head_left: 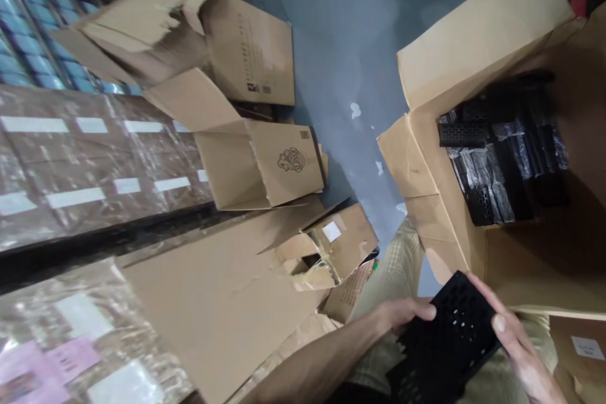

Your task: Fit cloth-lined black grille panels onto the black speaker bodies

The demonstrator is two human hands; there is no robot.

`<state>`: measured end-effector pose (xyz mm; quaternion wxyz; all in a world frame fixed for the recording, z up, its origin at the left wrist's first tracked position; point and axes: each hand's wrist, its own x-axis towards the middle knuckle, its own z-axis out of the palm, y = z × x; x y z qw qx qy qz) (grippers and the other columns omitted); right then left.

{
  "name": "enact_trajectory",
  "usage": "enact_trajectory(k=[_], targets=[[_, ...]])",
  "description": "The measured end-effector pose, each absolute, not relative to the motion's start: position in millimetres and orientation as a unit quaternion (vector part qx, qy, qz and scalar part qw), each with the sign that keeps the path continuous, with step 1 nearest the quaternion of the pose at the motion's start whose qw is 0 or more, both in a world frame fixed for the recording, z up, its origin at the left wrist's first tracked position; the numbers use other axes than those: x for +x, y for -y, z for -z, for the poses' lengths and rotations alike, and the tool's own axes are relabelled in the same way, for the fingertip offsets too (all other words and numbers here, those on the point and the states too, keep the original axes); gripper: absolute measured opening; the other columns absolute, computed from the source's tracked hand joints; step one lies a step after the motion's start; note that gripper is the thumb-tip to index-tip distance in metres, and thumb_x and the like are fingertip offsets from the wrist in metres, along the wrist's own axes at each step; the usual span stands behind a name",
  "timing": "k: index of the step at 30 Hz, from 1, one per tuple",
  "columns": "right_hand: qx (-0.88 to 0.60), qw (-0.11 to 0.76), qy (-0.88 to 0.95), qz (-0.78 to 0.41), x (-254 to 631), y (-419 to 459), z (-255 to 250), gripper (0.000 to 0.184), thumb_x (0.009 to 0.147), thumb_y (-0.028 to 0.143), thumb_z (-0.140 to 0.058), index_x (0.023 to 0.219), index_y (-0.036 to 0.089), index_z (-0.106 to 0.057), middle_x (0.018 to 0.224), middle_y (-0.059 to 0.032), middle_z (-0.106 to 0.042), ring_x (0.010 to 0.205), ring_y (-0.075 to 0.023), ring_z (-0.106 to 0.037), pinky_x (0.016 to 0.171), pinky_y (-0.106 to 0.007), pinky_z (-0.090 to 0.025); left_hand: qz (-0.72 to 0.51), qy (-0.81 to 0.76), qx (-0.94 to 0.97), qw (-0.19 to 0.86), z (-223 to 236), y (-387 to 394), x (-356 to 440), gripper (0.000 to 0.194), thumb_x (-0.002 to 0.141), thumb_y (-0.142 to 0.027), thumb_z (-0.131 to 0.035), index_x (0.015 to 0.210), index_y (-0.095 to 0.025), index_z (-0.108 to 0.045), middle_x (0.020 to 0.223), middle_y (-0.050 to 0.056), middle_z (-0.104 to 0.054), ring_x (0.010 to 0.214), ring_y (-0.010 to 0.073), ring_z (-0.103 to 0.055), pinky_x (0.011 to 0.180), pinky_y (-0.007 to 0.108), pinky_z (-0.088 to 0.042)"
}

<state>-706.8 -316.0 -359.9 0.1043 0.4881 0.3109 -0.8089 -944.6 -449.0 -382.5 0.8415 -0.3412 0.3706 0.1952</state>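
Blue-grey concrete floor point(341, 44) with torn brown cardboard boxes point(250, 164) lying around. Both hands have a firm grip on a black perforated plastic panel point(449, 334): left hand point(402, 315) on one edge, right hand point(516, 341) on the other, right beside an open cardboard box point(473, 44) holding more black panels in clear plastic wrap point(502, 164).

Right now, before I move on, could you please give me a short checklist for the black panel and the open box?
1. Black perforated panel gripped by left hand and right hand: ok.
2. Open cardboard box has its flaps open: ok.
3. Wrapped black parts lie inside the box, in clear plastic: ok.
4. Panel's lower end free of damage: cannot tell, it is dark and partly out of view.
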Motion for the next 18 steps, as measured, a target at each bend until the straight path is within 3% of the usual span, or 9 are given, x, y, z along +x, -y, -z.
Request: enact_trajectory(k=[3, 6, 11, 14, 18], targets=[[0.456, 0.115, -0.269, 0.84, -719.8, 313.0, 356.0, 0.07, 0.101, 0.072, -0.039, 0.161, 0.037, -0.049, 0.17, -0.0018, -0.04, 0.16, -0.0283, -0.031, 0.13, -0.05, -0.024, -0.196, -0.357, -0.342, 0.847, 370.8, 455.4, -956.4, 0.07, 0.055, -0.039, -0.092, 0.121, -0.02, -0.076, 0.101, 0.005, -0.08, 0.097, 0.0265, -0.073, 0.094, 0.037, -0.053], [0.445, 0.128, -0.288, 0.838, -725.3, 309.2, 361.7, 0.064, 0.102, 0.069, -0.044, 0.158, 0.039, -0.052, 0.173, 0.0013, -0.034, 0.162, -0.0264, -0.024, 0.131, -0.05, -0.018, -0.205, -0.352, -0.323, 0.854, 369.4, 448.5, -966.3, 0.076, 0.056, -0.037, -0.094, 0.127, -0.021, -0.074, 0.107, 0.004, -0.079, 0.108, 0.0274, -0.073, 0.098, 0.037, -0.052], [0.473, 0.166, -0.333, 0.799, -725.0, 306.4, 378.6, 0.066, 0.105, 0.066, -0.041, 0.164, 0.035, -0.044, 0.174, -0.0012, -0.031, 0.163, -0.0248, -0.02, 0.132, -0.051, -0.014, -0.176, -0.363, -0.336, 0.851, 380.8, 441.7, -962.2, 0.06, 0.062, -0.034, -0.091, 0.118, -0.018, -0.077, 0.097, 0.006, -0.08, 0.094, 0.0243, -0.074, 0.093, 0.035, -0.054], [0.472, 0.153, -0.39, 0.776, -720.4, 301.1, 377.1, 0.066, 0.103, 0.068, -0.044, 0.16, 0.035, -0.051, 0.171, -0.0026, -0.039, 0.161, -0.0289, -0.027, 0.131, -0.054, -0.018, -0.147, -0.387, -0.342, 0.844, 382.8, 445.6, -956.8, 0.054, 0.062, -0.034, -0.09, 0.113, -0.02, -0.078, 0.093, 0.005, -0.08, 0.085, 0.0226, -0.073, 0.088, 0.034, -0.055], [0.45, 0.177, -0.394, 0.782, -716.1, 288.7, 368.7, 0.065, 0.102, 0.07, -0.045, 0.155, 0.035, -0.058, 0.168, -0.0034, -0.044, 0.157, -0.0327, -0.036, 0.13, -0.059, -0.02, -0.155, -0.377, -0.322, 0.855, 380.1, 443.1, -954.7, 0.061, 0.058, -0.046, -0.093, 0.11, -0.018, -0.079, 0.097, 0.006, -0.079, 0.097, 0.0269, -0.073, 0.097, 0.039, -0.053]])
